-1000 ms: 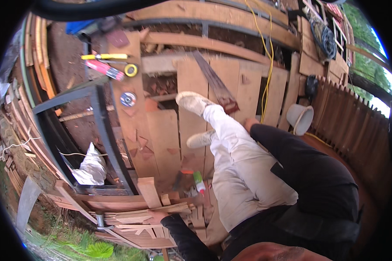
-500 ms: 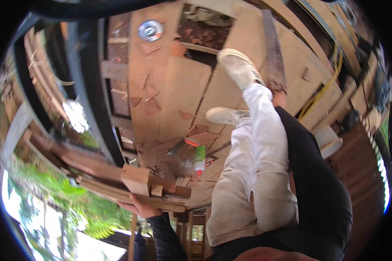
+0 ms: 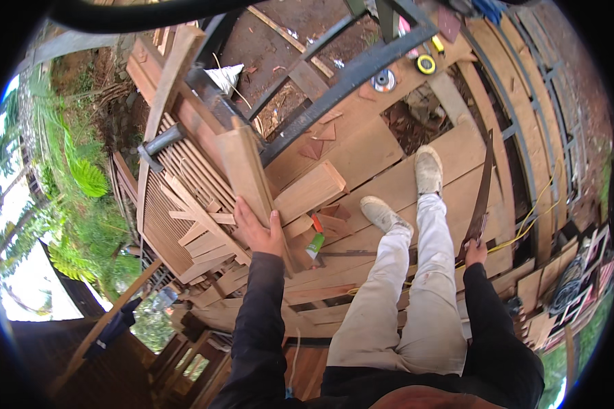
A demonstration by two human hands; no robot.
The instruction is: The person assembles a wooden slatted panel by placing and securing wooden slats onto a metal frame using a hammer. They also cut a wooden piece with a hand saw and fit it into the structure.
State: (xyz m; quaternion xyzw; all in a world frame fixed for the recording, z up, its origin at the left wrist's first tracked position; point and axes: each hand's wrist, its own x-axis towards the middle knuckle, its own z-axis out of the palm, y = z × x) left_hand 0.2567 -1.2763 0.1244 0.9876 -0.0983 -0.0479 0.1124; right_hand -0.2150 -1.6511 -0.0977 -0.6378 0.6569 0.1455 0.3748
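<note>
My right hand (image 3: 476, 253) is closed round the handle end of a long hand saw (image 3: 484, 184). Its dark blade points away from me, beside my right leg and above the plank floor. On the left, my left hand (image 3: 258, 233) spans a light brown wooden board (image 3: 242, 160), with the thumb on one side and the fingers on the other. The board leans against a pile of timber. Close by lies another short plank (image 3: 310, 191), its end toward the right. A green bottle (image 3: 314, 244) is beside the left hand, partly covered by wood pieces.
A hammer (image 3: 160, 148) lies on a slatted wooden panel (image 3: 158, 221) at left. Farther off are a dark metal frame (image 3: 341, 92), a round disc (image 3: 383, 80) and a yellow tape measure (image 3: 426, 64). Gaps break the plank floor (image 3: 368, 153). A yellow cord (image 3: 525, 228) runs at right.
The view has turned toward the left, bringing the timber pile and slatted panel into sight. My left hand now lies over a board's top. The saw remains in my right hand.
</note>
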